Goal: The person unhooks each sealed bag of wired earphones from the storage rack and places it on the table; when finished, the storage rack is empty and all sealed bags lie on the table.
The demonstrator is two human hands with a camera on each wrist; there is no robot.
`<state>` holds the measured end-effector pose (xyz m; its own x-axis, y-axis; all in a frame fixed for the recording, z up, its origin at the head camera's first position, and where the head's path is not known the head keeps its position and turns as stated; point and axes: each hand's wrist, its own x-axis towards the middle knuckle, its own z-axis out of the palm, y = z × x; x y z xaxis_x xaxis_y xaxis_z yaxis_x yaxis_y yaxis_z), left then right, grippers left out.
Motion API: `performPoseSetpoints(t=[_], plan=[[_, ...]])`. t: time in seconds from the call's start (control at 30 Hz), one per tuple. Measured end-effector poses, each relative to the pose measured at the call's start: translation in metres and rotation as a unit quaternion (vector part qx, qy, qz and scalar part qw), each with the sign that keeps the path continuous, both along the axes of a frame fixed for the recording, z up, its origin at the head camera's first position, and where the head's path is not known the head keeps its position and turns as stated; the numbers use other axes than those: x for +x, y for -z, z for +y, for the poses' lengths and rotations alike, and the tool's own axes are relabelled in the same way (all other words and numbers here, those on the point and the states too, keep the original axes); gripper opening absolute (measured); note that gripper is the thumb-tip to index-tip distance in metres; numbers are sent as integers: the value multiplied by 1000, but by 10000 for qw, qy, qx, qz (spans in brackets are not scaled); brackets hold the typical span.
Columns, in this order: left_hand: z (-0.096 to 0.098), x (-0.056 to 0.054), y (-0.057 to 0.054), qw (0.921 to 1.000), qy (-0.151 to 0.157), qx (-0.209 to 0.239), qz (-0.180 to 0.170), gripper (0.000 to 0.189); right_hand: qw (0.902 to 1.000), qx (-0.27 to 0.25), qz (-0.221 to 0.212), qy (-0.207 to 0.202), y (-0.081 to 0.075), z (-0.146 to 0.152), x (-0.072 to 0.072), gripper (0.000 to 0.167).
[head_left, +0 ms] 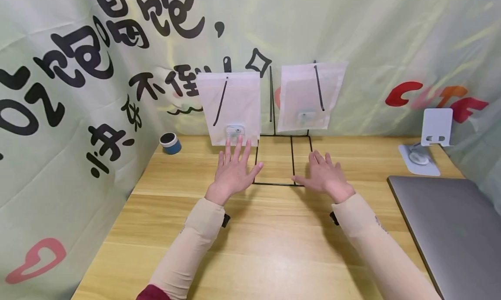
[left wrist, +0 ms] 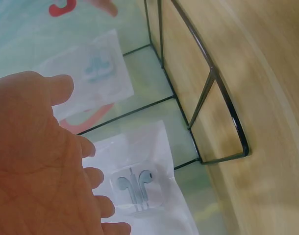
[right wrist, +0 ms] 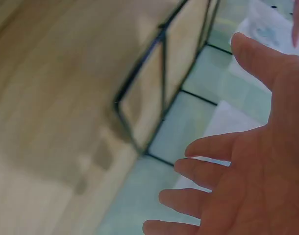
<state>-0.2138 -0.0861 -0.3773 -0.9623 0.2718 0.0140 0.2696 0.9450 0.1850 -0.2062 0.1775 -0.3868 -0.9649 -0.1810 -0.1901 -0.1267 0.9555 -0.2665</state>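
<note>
A black wire rack stands at the back of the table, with two whitish translucent pouches hanging on its hooks. In the left pouch a pair of white wired earphones in a clear case shows through. The right pouch holds a similar case, fainter to see. My left hand is spread palm down in front of the left pouch, fingertips overlapping its lower edge in the head view; contact cannot be told. Near the rack's front right side, my right hand extends with fingers loosely straight, holding nothing.
A small blue jar with a dark-topped white lid sits at the back left. On the right are a white phone stand and a closed grey laptop. A printed cloth hangs behind the wooden table.
</note>
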Motion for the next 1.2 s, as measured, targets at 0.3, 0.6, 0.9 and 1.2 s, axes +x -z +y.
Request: performPoseSetpoints(t=[0.3,0.6,0.9,1.2], plan=[[-1,-2,4,10000,32,43,-25,79,9998,62,-202,67,24,13,-4,103],[-11,-13,-3,9855,-161,1396,950,75,9995,8,-291,83,28,17,-4,103],[-42,-38,-31,9226,-856,2986,2288,66,9992,37,-376,100,29,17,-5,104],[-64,-67,-39,9149,-1475,3546,1241,83,9993,10,-362,75,30,16,-4,104]])
